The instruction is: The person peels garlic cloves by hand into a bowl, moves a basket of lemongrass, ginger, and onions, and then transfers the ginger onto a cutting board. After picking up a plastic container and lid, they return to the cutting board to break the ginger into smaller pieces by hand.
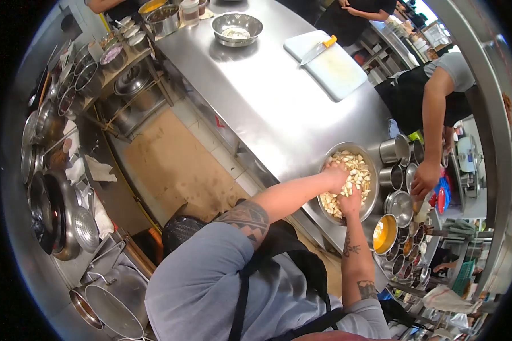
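Observation:
A round metal bowl [372,196] full of pale, cut food chunks [357,165] with browned edges sits at the near right end of the steel table. Both my hands are down in it. My left hand [337,175] reaches in from the left side, its fingers curled into the chunks. From the near side comes my right hand [350,200], cupped, with chunks lying over its fingers and between the two hands. The fingertips of both are buried among the pieces.
Metal pots [394,150] stand right beside the bowl, near a pan of orange liquid [384,234]. Another person's hand [425,181] reaches over containers there. A white cutting board [338,71] with a yellow-handled knife [318,50] and a second metal bowl [236,29] lie farther along.

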Tool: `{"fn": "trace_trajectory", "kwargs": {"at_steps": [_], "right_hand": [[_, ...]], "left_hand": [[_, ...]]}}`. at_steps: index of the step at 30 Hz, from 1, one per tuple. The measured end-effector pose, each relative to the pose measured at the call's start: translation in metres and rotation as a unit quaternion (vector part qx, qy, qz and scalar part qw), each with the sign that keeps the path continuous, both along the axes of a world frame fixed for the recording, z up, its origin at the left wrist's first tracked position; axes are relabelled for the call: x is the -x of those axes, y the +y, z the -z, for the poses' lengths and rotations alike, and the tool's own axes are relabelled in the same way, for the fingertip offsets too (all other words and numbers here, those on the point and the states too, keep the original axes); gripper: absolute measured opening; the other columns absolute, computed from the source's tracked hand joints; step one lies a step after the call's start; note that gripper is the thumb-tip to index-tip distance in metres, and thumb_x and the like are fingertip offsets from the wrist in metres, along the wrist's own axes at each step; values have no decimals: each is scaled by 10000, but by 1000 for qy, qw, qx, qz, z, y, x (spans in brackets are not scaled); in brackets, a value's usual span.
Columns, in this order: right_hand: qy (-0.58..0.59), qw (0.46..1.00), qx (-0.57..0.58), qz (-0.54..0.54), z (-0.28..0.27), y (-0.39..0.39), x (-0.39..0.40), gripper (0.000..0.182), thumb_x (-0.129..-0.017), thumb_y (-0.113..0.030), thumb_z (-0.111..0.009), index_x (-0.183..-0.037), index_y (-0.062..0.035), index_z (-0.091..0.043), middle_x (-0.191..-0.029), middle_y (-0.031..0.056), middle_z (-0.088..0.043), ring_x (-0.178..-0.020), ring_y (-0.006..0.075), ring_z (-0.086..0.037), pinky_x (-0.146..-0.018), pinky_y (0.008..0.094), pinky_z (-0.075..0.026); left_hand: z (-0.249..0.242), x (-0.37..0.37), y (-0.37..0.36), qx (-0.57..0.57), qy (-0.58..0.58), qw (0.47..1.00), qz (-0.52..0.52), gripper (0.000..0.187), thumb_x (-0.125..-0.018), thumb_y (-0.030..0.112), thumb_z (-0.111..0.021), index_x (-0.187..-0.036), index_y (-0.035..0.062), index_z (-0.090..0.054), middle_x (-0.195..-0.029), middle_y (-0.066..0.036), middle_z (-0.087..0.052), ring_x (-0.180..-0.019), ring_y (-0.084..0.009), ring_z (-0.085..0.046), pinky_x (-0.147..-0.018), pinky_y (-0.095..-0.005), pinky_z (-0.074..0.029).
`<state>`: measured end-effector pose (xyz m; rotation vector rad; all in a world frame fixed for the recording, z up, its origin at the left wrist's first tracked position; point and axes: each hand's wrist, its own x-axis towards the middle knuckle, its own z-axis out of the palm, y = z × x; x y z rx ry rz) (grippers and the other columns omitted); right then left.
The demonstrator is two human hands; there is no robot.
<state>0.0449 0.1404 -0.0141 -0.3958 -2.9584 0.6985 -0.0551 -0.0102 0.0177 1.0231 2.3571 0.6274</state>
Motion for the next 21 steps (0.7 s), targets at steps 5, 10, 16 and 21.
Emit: {"fn": "trace_trajectory", "kwargs": {"at_steps": [5, 10, 16, 21], "right_hand": [[18, 998, -54, 23, 6, 3, -4, 589, -675, -155, -748, -1238, -100, -585, -1289, 238, -526, -1197, 408, -512, -1034, 448, -425], [-6, 999, -38, 1, 37, 29, 0, 655, -672, -170, -753, -1290, -109, -545, -1317, 251, -502, -1213, 399, -501, -1026, 457, -427], [-81, 993, -35, 82, -6, 2, -5, 619, -719, -250, -732, -1308, -166, -562, -1496, 214, -376, -1330, 393, -422, -1083, 441, -394], [-89, 991, -25, 98, -8, 7, -7, 672, -670, -273, -739, -1313, -183, -564, -1415, 225, -473, -1301, 370, -470, -1052, 434, -424]], "left_hand": [[3, -24, -7, -29, 224, 974, 8, 403, -867, 211, -581, -1242, 62, -585, -1355, -178, -490, -1307, -391, -431, -1011, -526, -377], [26, -20, -10, -107, 90, 986, -87, 275, -901, 137, -495, -1133, 34, -601, -1122, -184, -616, -995, -348, -654, -754, -431, -546], [23, -16, -7, -85, 45, 992, -87, 319, -990, 175, -368, -1145, 1, -586, -892, -216, -692, -849, -371, -680, -732, -489, -541], [11, -17, -3, -6, 30, 994, -101, 644, -1045, 366, -194, -879, 17, -710, -964, -216, -704, -924, -381, -675, -832, -496, -525]]}}
